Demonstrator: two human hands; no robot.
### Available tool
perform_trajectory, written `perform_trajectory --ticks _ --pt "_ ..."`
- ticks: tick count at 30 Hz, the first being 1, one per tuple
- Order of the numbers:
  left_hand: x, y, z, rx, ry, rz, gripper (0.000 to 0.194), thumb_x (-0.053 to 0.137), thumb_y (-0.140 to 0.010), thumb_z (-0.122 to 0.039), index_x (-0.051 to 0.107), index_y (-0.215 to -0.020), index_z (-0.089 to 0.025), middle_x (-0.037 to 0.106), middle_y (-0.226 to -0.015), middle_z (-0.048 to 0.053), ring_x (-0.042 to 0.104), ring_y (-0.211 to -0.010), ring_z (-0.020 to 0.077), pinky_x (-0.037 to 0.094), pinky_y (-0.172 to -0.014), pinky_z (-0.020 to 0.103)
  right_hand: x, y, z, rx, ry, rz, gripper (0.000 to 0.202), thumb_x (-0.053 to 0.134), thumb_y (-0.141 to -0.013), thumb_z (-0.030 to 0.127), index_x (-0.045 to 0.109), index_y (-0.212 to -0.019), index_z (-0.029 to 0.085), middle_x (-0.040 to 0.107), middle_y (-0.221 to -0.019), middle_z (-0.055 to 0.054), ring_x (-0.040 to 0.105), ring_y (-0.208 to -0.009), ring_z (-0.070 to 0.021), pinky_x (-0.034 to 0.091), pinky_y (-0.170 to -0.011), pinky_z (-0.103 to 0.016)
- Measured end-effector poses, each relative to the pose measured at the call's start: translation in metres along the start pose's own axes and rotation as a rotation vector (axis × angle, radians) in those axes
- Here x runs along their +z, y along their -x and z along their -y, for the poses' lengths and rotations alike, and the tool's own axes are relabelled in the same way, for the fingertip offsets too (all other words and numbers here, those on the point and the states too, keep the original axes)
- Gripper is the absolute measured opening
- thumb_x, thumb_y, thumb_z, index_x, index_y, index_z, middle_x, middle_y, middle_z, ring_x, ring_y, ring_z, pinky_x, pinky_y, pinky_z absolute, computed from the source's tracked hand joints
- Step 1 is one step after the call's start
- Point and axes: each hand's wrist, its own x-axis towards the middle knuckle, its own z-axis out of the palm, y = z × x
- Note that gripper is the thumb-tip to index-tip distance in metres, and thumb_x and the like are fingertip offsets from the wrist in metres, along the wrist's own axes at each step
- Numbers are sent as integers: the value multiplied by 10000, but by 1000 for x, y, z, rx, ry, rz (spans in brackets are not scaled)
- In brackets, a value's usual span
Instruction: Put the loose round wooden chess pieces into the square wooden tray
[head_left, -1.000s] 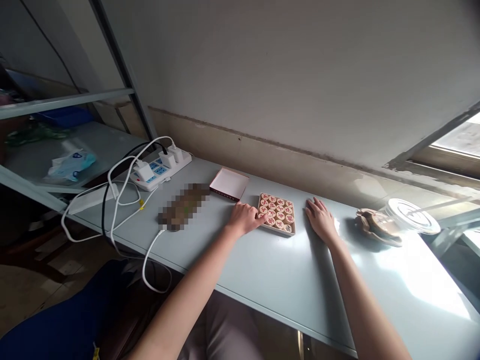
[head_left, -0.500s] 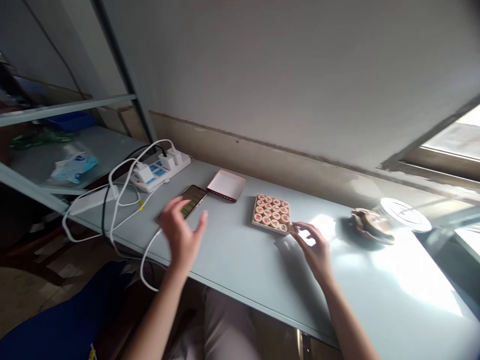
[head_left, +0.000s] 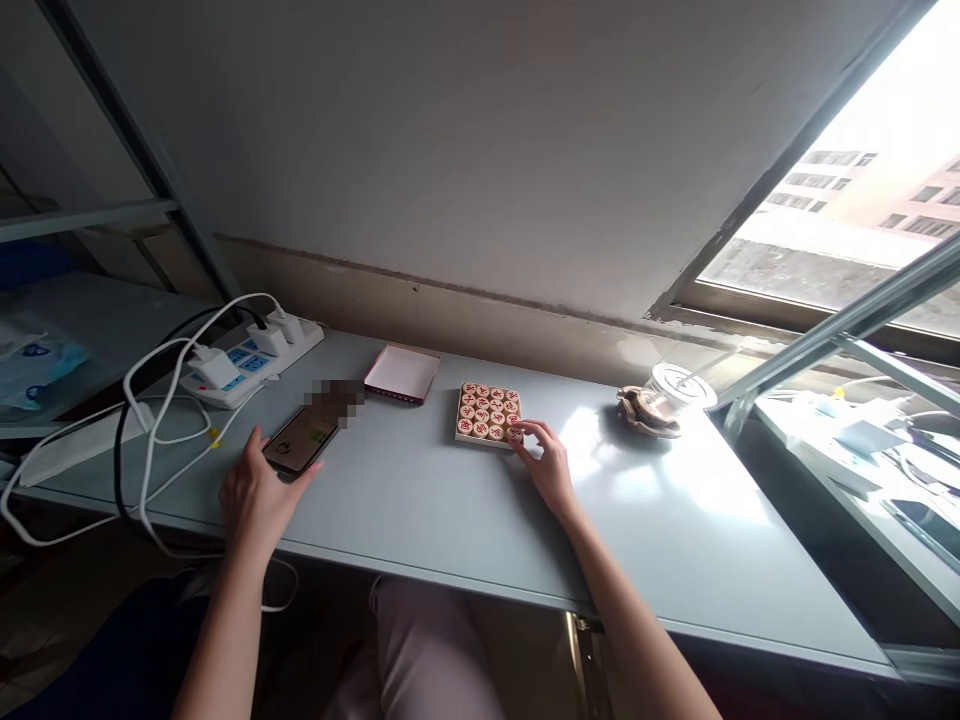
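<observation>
A shallow box of round Chinese chess pieces (head_left: 489, 411) with red characters lies in the middle of the table. My right hand (head_left: 546, 465) reaches its near right corner, thumb and fingertips pinched on the corner piece (head_left: 515, 436). The fingertips partly hide that piece. To the left, my left hand (head_left: 259, 500) is at the near end of a phone (head_left: 301, 442), with thumb and fingers spread either side of it. I cannot tell if they press on its edges. The phone lies on the table, screen lit, its far end pixelated. The box lid (head_left: 403, 374) lies inside-up behind and between.
A white power strip (head_left: 253, 362) with plugs and looping cables (head_left: 180, 400) takes up the left side. A brown dish (head_left: 649, 412) and a clear lidded cup (head_left: 681, 385) stand at the right. A wall and window (head_left: 862, 220) close off the back.
The view has turned right. My left hand has drawn nearer and left, from above the phone to its near end. My right fingertips have moved from beside the box corner onto the corner piece.
</observation>
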Motion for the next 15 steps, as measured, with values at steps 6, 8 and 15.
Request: perform_trajectory --ticks 6,8,15 --pt "-3 37 -27 6 -142 -75 854 610 -749 -498 256 -1414 -97 547 -1272 186 484 -1149 402 350 -973 546 0 10 -3 -72 259 -61 305 485 -889 432 567 -1100 229 598 -1164 -86 539 -1089 -247 391 -868 -397" --pt "-2 60 -34 58 -201 -81 828 553 -794 -519 246 -1421 -74 562 -1233 206 504 -1127 377 340 -980 532 0 12 -4 -84 343 -72 326 453 -903 438 549 -1142 237 597 -1176 -82 544 -1075 -251 379 -853 -393" --pt "-10 95 -16 203 -127 -136 732 463 -859 -521 208 -1456 -182 378 -1447 169 364 -1315 334 248 -1086 509 6 8 -2 -87 368 -112 423 411 -897 513 512 -1214 252 579 -1179 -112 551 -1045 -285 375 -882 -451"
